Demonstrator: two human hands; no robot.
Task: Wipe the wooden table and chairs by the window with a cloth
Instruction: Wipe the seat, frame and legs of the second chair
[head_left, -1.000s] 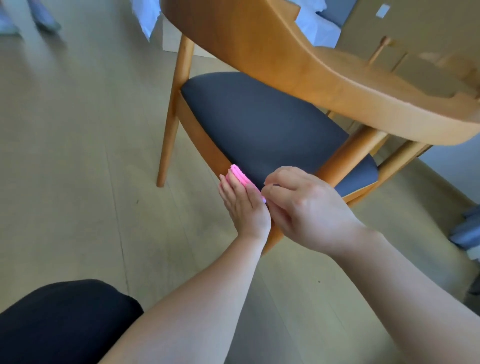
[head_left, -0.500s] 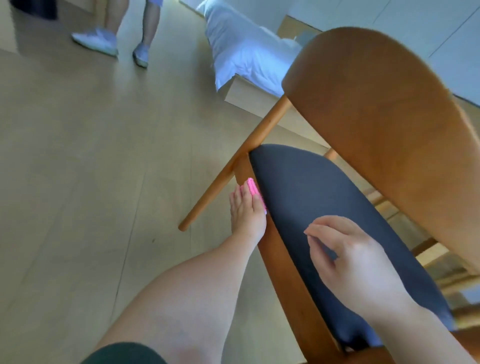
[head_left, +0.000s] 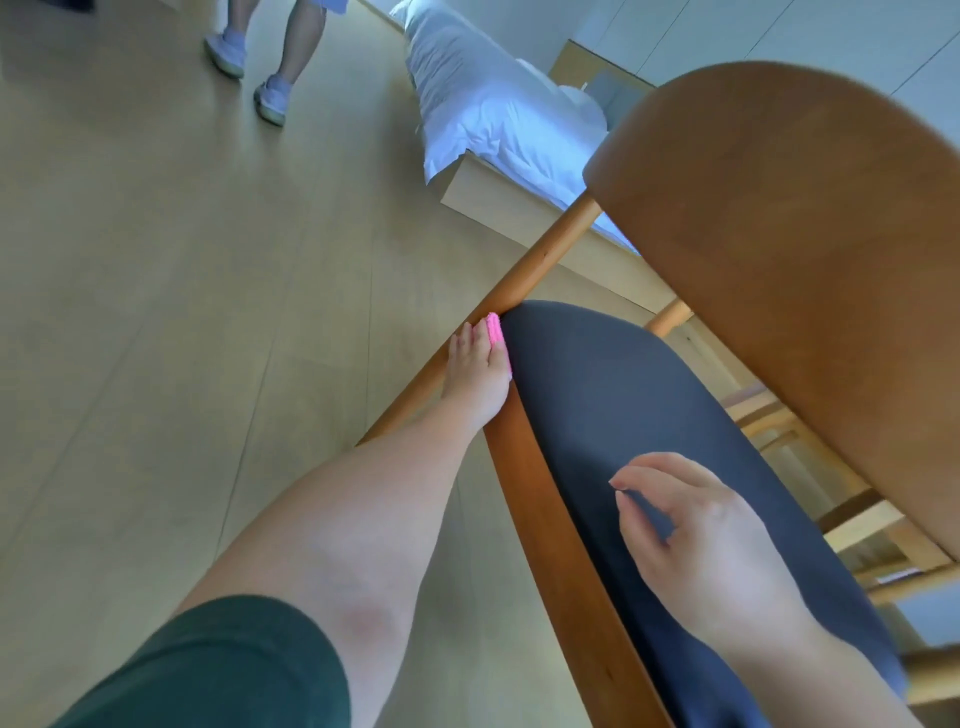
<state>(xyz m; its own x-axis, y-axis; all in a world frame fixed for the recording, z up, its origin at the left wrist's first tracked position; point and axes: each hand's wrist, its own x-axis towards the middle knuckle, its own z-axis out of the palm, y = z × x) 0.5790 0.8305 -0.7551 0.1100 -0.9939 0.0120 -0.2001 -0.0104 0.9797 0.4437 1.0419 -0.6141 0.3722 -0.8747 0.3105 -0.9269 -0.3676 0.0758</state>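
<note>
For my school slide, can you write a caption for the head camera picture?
Left hand presses a pink cloth along the chair's wooden seat rail; right hand hovers over the cushion.

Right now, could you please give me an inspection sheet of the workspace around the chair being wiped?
Surface: wooden seat rail of the chair, beside the dark seat cushion; table not clearly in view.
Job's things: pink cloth against the rail's far end, where the chair leg meets it.
Clutter: nothing seen on the seat.
Grips: left hand presses the cloth to the rail with straight fingers; right hand hovers over the cushion, loosely curled, holding nothing.
Cables: nothing seen.
Surroundings: pale wood floor; bed with white bedding; another person's feet in pale shoes; chair backrest at right.
</note>
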